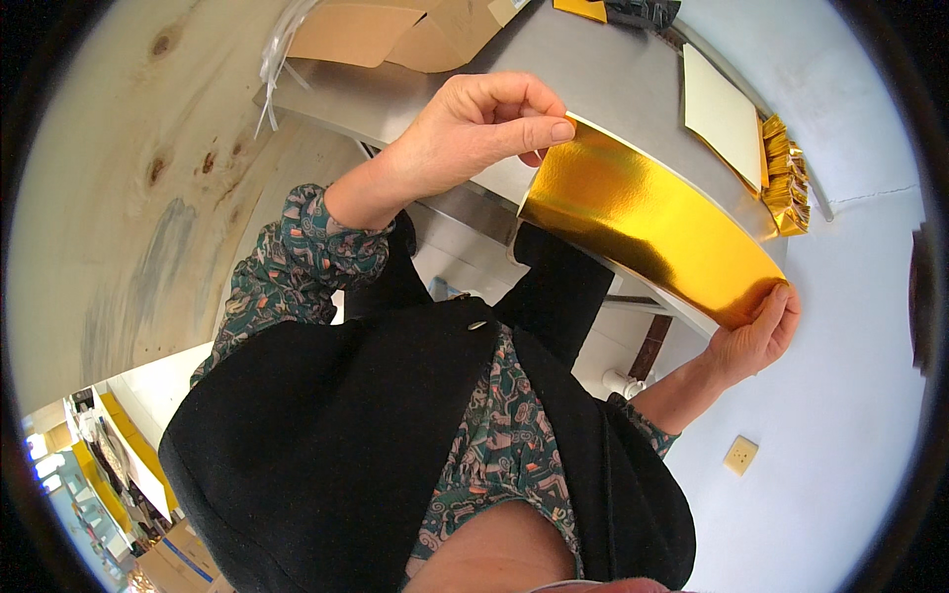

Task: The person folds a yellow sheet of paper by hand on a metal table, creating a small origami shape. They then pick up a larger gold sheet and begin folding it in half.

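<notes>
A strip of shiny gold foil card (pixel 652 217) is stretched between my two hands above the near edge of the grey table (pixel 603 74). My left hand (pixel 484 124) pinches its upper left corner between thumb and fingers. At the lower right end, my right hand (pixel 756 331) grips the card with the thumb on the gold face. The strip slants down to the right and bows slightly. A pale edge shows along its top; its back is mostly hidden.
Brown cardboard (pixel 395 35) and clear plastic strips (pixel 284 59) lie at the table's far left. Cream sheets (pixel 722 114) sit at the right, beside bundled gold folded pieces (pixel 786 178). A plywood panel (pixel 129 198) stands left; a white wall with a socket (pixel 740 456) is right.
</notes>
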Demonstrator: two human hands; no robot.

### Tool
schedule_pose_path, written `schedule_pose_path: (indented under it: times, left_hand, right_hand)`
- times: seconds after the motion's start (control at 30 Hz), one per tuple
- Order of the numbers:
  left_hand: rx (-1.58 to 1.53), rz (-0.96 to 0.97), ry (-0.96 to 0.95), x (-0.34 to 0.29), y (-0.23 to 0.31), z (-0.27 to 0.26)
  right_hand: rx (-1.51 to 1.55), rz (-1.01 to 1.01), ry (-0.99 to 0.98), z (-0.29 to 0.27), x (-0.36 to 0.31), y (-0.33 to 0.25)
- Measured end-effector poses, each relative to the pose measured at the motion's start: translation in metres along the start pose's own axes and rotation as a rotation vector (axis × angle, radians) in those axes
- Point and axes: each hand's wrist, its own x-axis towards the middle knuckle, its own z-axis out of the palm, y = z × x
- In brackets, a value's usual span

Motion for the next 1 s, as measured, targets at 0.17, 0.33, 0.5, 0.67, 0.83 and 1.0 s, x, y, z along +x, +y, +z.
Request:
schedule_pose_path:
  times: [0.17,0.33,0.5,0.67,0.83,1.0]
  left_hand:
    - [0.022,0.0,0.003,-0.0014,0.0013,-0.0004]
    - [0.052,0.017,0.0,-0.002,0.0013,-0.002]
    - [0.03,0.037,-0.007,-0.0015,0.0005,-0.0005]
    - [0.045,0.023,0.012,-0.0019,0.0031,0.0006]
    - [0.029,-0.022,0.071,-0.0042,0.0055,0.0018]
    - [0.044,-0.003,0.102,-0.0052,0.0023,-0.0016]
  right_hand:
    - [0.007,-0.002,-0.014,0.0007,-0.0018,-0.0005]
    - [-0.002,0.001,0.005,0.0014,-0.0041,-0.0011]
    - [0.029,0.008,-0.023,-0.0005,-0.0034,-0.001]
    - [0.024,0.009,-0.034,-0.0003,-0.0036,0.0001]
    - [-0.015,0.009,-0.039,0.0028,-0.0053,-0.0003]
    - [-0.024,0.003,-0.048,0.0078,-0.0103,0.0]
